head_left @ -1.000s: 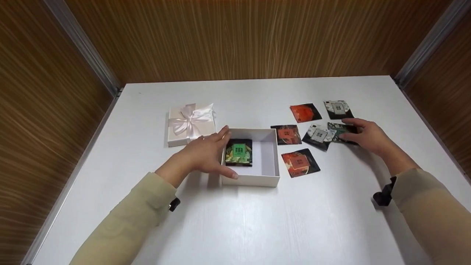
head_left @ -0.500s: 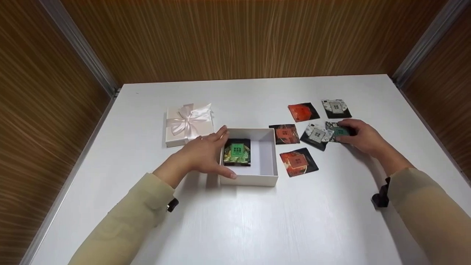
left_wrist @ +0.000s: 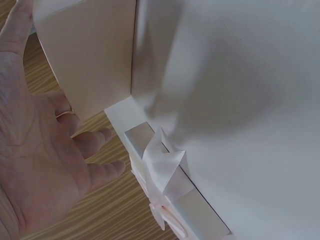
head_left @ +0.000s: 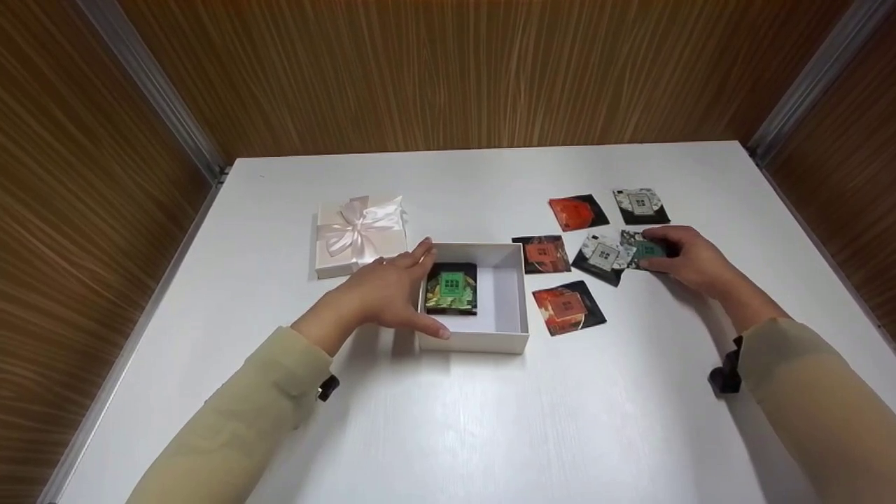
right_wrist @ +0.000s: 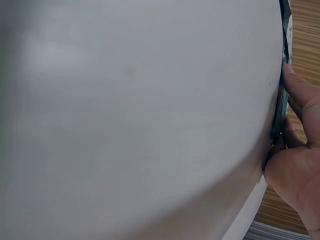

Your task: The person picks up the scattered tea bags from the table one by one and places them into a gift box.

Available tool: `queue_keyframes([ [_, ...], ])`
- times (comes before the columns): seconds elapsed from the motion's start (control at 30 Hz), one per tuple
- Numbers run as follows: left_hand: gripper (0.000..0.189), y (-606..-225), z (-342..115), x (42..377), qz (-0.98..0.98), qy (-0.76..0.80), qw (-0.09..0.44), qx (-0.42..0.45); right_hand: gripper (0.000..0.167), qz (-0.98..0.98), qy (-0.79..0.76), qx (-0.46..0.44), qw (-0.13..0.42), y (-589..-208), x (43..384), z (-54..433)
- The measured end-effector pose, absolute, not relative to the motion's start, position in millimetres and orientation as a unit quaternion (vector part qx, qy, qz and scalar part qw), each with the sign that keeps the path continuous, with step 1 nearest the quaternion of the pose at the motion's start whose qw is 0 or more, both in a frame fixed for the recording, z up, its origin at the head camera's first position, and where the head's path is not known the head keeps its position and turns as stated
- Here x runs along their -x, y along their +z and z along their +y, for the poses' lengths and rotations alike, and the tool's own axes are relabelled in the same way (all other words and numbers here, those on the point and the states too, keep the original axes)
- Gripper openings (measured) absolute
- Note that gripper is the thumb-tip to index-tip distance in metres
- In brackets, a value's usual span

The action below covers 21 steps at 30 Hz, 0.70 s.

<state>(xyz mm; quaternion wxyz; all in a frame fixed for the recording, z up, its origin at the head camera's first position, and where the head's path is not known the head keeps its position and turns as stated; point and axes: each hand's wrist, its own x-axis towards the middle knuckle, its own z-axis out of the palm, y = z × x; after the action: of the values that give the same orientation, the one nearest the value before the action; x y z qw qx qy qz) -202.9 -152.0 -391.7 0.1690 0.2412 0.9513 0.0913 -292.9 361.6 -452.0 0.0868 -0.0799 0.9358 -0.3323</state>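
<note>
My left hand (head_left: 388,290) rests at the left side of a white open box (head_left: 507,343), thumb over the front rim and a finger at the back left corner. In the left wrist view its fingers (left_wrist: 95,142) lie fairly straight beside the box wall (left_wrist: 87,55). Inside the box, on the left, lies a sachet with a bright green label (head_left: 451,287). My right hand (head_left: 693,259) holds a dark green sachet (head_left: 640,248) between thumb and fingers, low at the table. Its left end meets a white-and-black sachet (head_left: 602,259); the hand hides its right end.
A pale pink lid with a ribbon bow (head_left: 357,234) lies behind the left hand. Red sachets, one nearest the front (head_left: 568,308), lie right of the box. Another white-and-black sachet (head_left: 640,205) lies behind the right hand. Wood-grain panels (head_left: 448,77) wall the white table (head_left: 476,427).
My right hand has slid slightly left over the dark green sachet, and its fingers have drawn in on it. My left hand and the box stay in place; the head view shifts slightly.
</note>
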Motion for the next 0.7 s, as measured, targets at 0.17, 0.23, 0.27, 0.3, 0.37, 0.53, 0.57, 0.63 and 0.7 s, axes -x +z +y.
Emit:
queue_keyframes([
  [0.17,0.139,-390.7,-151.8,202.8,0.95,0.092,0.17,-0.244,0.062,0.934,-0.334,0.089,0.086,-451.4,293.5,362.1],
  [0.23,0.14,-391.0,-151.9,202.8,0.95,0.093,0.17,-0.244,0.062,0.935,-0.332,0.096,0.082,-451.3,293.7,362.3],
  [0.27,0.14,-391.3,-151.9,202.7,0.95,0.094,0.169,-0.243,0.061,0.935,-0.331,0.099,0.08,-451.1,293.7,362.2],
  [0.3,0.14,-391.5,-151.9,202.6,0.95,0.095,0.169,-0.243,0.061,0.935,-0.331,0.102,0.079,-451.1,293.9,362.7],
  [0.37,0.141,-392.1,-151.4,202.3,0.951,0.095,0.17,-0.241,0.06,0.935,-0.328,0.11,0.074,-451.3,294.3,364.2],
  [0.53,0.142,-392.3,-150.4,202.2,0.952,0.094,0.169,-0.239,0.058,0.937,-0.323,0.114,0.066,-448.6,293.6,368.4],
  [0.57,0.142,-392.0,-150.5,202.4,0.952,0.094,0.17,-0.238,0.057,0.938,-0.322,0.113,0.065,-447.5,293.0,369.4],
  [0.63,0.142,-391.7,-150.8,203.0,0.952,0.094,0.169,-0.238,0.056,0.94,-0.316,0.106,0.067,-446.1,291.9,372.8],
  [0.7,0.142,-391.3,-151.2,203.5,0.952,0.093,0.169,-0.237,0.056,0.944,-0.308,0.096,0.072,-444.6,290.5,377.2],
])
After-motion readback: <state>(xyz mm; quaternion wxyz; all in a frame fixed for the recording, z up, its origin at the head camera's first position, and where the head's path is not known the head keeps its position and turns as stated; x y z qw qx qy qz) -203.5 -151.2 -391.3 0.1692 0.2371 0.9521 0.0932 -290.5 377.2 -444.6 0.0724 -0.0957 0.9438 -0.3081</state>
